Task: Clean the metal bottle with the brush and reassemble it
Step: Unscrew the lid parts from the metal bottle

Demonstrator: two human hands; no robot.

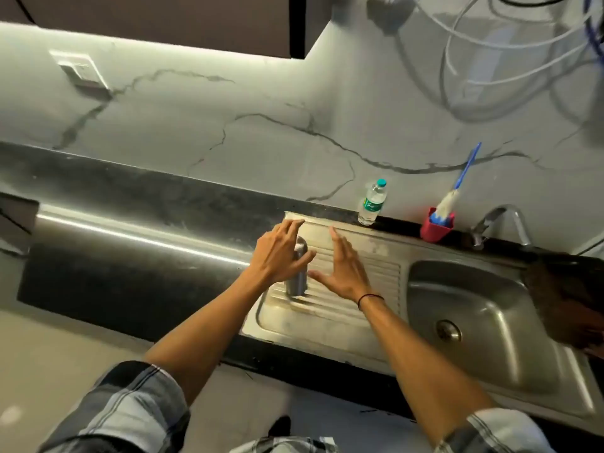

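A metal bottle (296, 282) stands upright on the ribbed steel drainboard (359, 256) left of the sink. My left hand (277, 253) hovers over the bottle's top with fingers spread and loosely bent; whether it touches the cap is unclear. My right hand (340, 273) is just right of the bottle, fingers straight, thumb reaching toward its side. A bottle brush (452, 197) with a blue handle and white bristles stands in a red holder (436, 228) at the back of the counter.
A clear plastic water bottle (372, 204) stands at the wall behind the drainboard. The sink basin (474, 305) with its drain lies to the right, the tap (503, 223) behind it. Dark countertop (130, 256) stretches left. Cables hang at the upper right.
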